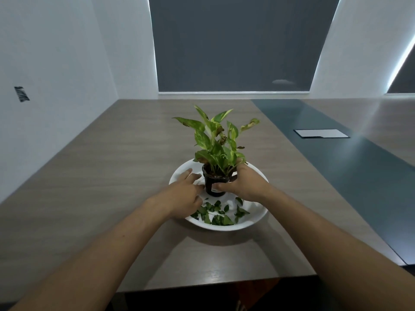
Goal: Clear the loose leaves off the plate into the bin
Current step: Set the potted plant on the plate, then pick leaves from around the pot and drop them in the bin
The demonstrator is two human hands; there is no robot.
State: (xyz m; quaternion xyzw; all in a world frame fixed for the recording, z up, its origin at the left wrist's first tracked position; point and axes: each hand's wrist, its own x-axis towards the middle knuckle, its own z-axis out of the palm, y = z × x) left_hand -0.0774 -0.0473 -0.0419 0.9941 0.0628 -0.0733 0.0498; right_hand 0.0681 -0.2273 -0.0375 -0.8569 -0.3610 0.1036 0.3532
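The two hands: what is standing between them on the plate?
In the head view, a small dark pot with a green plant stands between them on the white plate; the right hand grips it, the left hand hovers beside it.

White round plate [251, 223] lying flat, shallow and glossy, its rim unbroken where visible. Loose leaves [219, 215], small, dark green, cut or torn into pointed pieces, scattered in a single loose band across the near part of the plate, just inside the near rim; most lie flat, some overlap. A denser cluster sits at the near-left of the plate, and a few separate pieces lie toward its near-right. The far half of the plate carries no loose pieces that can be made out.
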